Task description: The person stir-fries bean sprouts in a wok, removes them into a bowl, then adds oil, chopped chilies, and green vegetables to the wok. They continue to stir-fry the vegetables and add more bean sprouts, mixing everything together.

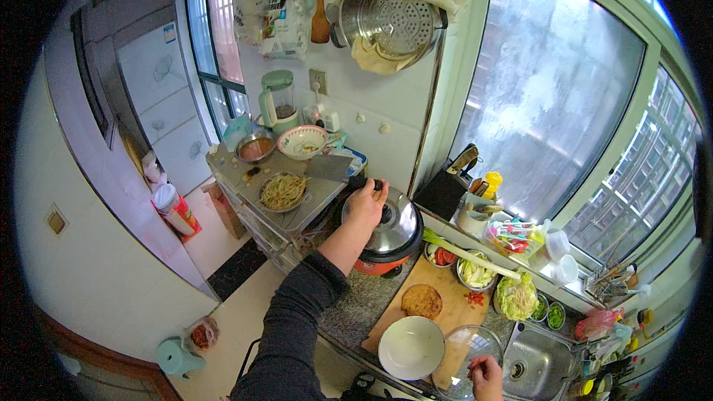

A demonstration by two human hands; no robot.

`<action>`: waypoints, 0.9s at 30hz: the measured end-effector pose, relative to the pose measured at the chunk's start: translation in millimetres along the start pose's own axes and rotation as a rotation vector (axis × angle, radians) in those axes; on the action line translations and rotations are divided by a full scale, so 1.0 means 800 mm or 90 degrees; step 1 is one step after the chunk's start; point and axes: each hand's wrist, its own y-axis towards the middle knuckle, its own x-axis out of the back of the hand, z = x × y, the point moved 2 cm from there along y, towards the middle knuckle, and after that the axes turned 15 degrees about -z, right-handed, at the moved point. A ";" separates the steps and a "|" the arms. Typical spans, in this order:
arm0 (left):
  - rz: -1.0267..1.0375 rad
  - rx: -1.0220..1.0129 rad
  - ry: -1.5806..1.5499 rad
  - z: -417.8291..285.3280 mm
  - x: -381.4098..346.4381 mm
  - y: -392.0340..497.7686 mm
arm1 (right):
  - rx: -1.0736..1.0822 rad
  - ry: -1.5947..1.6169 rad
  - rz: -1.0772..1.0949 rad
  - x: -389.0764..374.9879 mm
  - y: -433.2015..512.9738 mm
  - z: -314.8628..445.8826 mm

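Note:
My left hand [367,203] grips the black handle of a cleaver [330,168], whose wide blade points left over the metal cart top. Just below this hand is the steel lid [392,228] of an orange electric pot [381,266]. My right hand [486,374] is closed at the middle of a round glass lid [465,340]; its fingers hide the knob. A white bowl [411,347] stands beside the glass lid, over the near edge of a wooden cutting board [390,317]. On the board are a browned flatbread [421,301] and chopped red pieces [474,298].
The cart [284,225] holds shredded vegetables [283,192], a bowl of brown liquid [256,147] and a patterned bowl [302,142]. Beyond the board are a long scallion [473,256], bowls of cut vegetables [476,270] and a cabbage [516,296]. A steel sink [537,359] lies right.

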 end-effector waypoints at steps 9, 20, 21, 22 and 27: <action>0.247 0.047 0.113 0.083 -0.012 -0.168 | -0.074 0.171 -0.041 0.015 0.015 0.003; 0.465 0.861 0.273 0.272 0.191 -0.459 | -0.302 0.667 -0.024 0.038 0.002 0.022; 0.457 0.847 0.378 0.281 0.207 -0.456 | -0.347 0.687 -0.050 0.044 -0.007 0.009; 0.454 0.828 0.484 0.288 0.224 -0.450 | -0.383 0.713 -0.078 0.050 -0.015 -0.007; 0.437 0.432 0.988 0.242 0.337 -0.383 | -0.492 0.615 -0.265 0.112 -0.055 -0.094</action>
